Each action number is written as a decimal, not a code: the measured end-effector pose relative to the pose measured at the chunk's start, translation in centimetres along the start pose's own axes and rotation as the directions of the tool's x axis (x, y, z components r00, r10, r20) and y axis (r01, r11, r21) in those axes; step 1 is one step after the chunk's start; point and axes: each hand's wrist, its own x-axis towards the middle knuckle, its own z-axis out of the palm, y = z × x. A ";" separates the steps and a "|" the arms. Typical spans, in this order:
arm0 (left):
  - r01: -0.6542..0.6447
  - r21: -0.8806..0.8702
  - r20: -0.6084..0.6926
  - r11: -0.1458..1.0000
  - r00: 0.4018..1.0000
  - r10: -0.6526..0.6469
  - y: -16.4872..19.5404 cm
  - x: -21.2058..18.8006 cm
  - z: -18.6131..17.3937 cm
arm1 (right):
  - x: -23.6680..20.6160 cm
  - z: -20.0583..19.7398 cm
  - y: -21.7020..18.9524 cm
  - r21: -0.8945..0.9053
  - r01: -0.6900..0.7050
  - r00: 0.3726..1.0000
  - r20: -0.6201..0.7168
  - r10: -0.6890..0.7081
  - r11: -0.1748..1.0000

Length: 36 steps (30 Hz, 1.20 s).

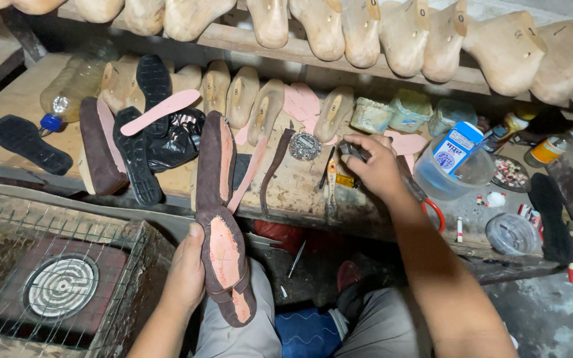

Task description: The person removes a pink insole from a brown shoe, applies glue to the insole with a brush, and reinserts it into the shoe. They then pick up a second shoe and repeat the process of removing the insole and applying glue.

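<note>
The left hand [184, 275] wraps its fingers around a brown suede shoe upper [227, 272], sole side up, just below the workbench [286, 189]. The right hand [373, 166] pinches a small dark tool [351, 151] on the workbench; a steady, level shoe would help.

Matt brown suede shoe upper [223, 265], rough wooden bench [293, 189]

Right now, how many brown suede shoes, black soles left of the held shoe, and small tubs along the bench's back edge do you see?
Brown suede shoes: 3, one in the left grip
Black soles: 3
Small tubs: 3
Total: 9
</note>
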 end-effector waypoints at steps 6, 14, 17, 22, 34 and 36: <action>0.003 -0.028 -0.018 1.000 1.000 -0.003 0.3 -0.2 0.2 | -0.3 -0.5 -2.9 0.688 -0.313 0.931 0.084 0.357 0.655; -0.058 -0.034 0.117 0.998 0.991 0.061 2.7 0.8 -0.7 | -4.3 -2.0 -10.0 0.985 -0.162 0.928 0.173 0.331 -0.060; -0.117 0.009 0.096 0.993 0.989 0.116 3.3 1.0 -0.1 | -9.8 1.4 -13.7 0.810 -0.558 0.690 0.572 0.444 -0.177; -0.207 -0.001 0.125 0.978 0.971 0.205 4.0 0.5 1.0 | -16.2 3.3 -18.2 0.493 -0.870 0.493 0.870 0.008 0.000; -0.183 0.203 0.200 0.962 0.969 0.142 3.5 -2.0 3.3 | -14.3 0.7 -25.2 0.263 -0.965 0.264 0.960 0.098 0.024; -0.232 0.241 0.232 0.942 0.957 0.177 3.6 -2.4 3.5 | -14.2 0.4 -25.0 0.222 -0.974 0.225 0.966 0.130 0.030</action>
